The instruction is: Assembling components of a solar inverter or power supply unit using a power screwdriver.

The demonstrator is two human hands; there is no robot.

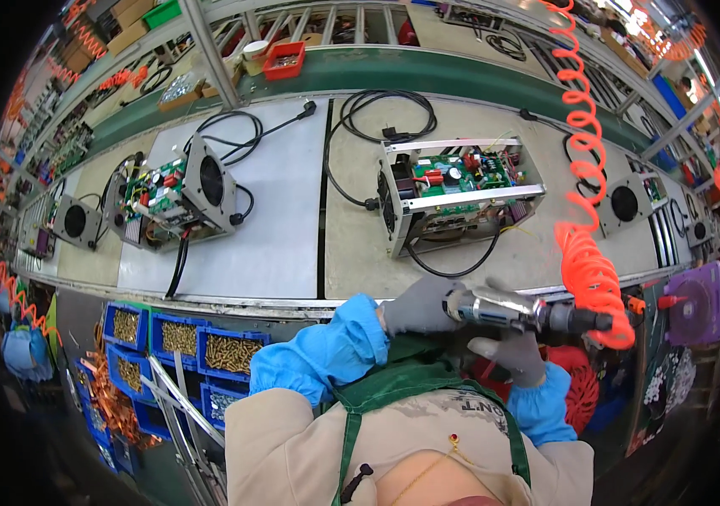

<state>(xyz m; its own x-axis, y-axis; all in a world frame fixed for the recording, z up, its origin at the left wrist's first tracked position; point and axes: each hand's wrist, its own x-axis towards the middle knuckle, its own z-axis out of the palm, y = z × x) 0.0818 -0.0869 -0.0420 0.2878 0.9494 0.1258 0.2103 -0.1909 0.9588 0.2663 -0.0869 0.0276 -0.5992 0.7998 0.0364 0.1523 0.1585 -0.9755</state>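
Silver-and-black metal cylindrical air tool (495, 309): L end in grey-gloved L hand (423, 305), fingers wrapped round it; grey-gloved R hand (518, 356) just below, open w/ thumb spread, contact unclear. Orange coiled plastic hose (592, 270) nr tool's R end.

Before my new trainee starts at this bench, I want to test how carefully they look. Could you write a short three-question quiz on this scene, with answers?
1. What is the left hand holding?
2. True or false: in the metal-framed unit nearest that hand, the green circuit board is exposed.
3. Where are the brass-coloured parts kept?
A) in a pile on the white bench surface
B) in blue bins at the person's left
C) in the person's lap

Key:
1. A silver-bodied handheld tool with a black end.
2. True.
3. B.
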